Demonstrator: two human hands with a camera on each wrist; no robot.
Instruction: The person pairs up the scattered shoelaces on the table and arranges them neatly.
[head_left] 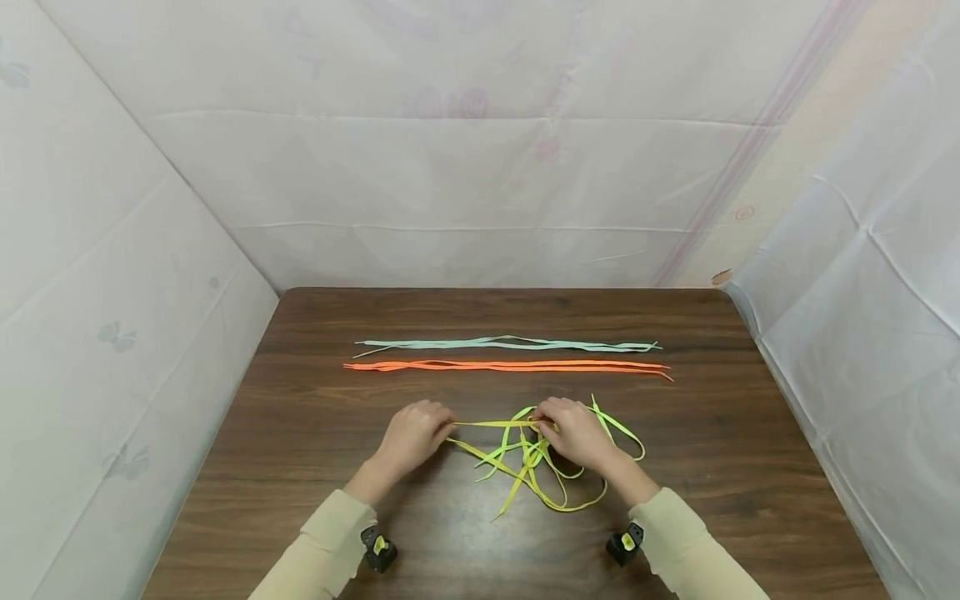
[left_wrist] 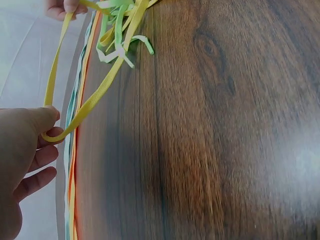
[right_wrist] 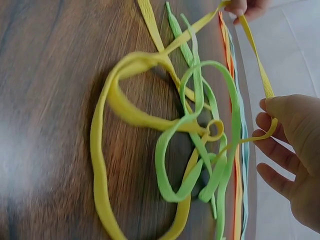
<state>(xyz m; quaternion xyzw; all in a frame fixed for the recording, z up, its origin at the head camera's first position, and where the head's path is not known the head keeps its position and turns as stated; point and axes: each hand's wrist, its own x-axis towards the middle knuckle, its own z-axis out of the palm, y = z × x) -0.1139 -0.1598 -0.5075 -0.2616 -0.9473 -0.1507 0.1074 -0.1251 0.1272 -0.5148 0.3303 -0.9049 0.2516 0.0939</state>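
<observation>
My left hand (head_left: 416,433) pinches a flat yellow shoelace (left_wrist: 90,102) between thumb and forefinger, with the lace bent in a narrow loop there. A short yellow stretch runs across to my right hand (head_left: 577,432), which pinches the same lace between thumb and fingertips. From both hands the yellow lace trails down into a loose tangle on the table. Twisted through that tangle is a bright green shoelace (right_wrist: 197,85), its loops lying over and under the yellow ones. Part of the tangle is hidden beneath my right hand in the head view.
Beyond the hands, orange shoelaces (head_left: 495,366) lie stretched out side to side. Pale mint shoelaces (head_left: 442,344) lie parallel just behind them. The brown wooden table (head_left: 300,517) meets white patterned sheets (head_left: 450,192) at the back and sides.
</observation>
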